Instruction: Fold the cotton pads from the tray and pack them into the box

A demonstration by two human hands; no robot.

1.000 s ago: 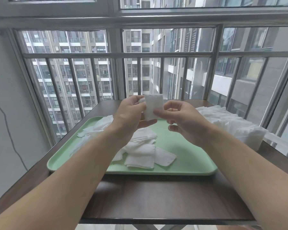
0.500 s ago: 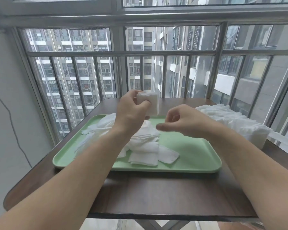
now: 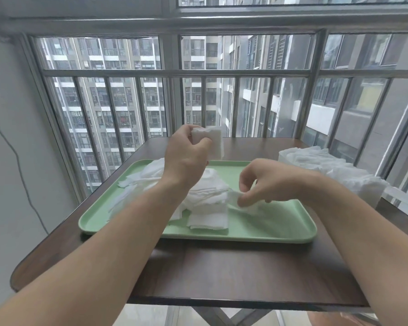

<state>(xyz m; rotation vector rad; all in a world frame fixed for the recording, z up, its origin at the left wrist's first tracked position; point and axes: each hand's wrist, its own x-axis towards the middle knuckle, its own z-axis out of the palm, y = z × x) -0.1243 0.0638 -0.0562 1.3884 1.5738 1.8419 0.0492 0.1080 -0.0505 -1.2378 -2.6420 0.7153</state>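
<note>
Holding a folded pad (image 3: 212,142) up over the tray (image 3: 269,228), the left hand (image 3: 184,161) has its fingers curled tight on it. That pad is not in the box (image 3: 368,194) yet.

The right hand (image 3: 266,182) is down on the tray. Its fingers pinch the edge of a loose pad (image 3: 253,207) just beside the pile (image 3: 207,208). The pile has many pads in it, so I think a lot of folding is left.

The box stands at the right side of the table (image 3: 222,267), well apart from the left hand. White packed pads (image 3: 316,161) heap up in it, so a good part of the job looks done.
</note>
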